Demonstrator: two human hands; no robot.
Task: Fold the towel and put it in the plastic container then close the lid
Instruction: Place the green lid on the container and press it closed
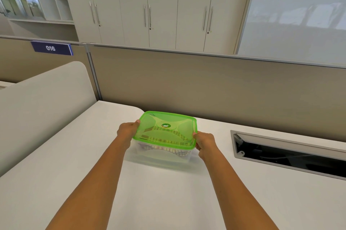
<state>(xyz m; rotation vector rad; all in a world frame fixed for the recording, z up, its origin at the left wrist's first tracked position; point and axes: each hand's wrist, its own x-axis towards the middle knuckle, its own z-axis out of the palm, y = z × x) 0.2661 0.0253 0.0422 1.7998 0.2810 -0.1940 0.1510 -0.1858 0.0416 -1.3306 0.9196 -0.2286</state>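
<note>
A clear plastic container (159,157) stands on the white desk (168,201) with a translucent green lid (165,129) lying on top of it. Through the lid and the wall I see a folded striped towel (168,150) inside. My left hand (127,131) grips the lid's left edge, thumb on top. My right hand (205,143) grips the lid's near right corner, thumb on the rim and fingers under it. Whether the lid is snapped down all round I cannot tell.
A beige partition (206,89) runs behind the container. To the right an open cable tray slot (288,153) is cut into the desk. A rounded white divider (43,102) rises on the left. Cupboards (162,4) stand beyond.
</note>
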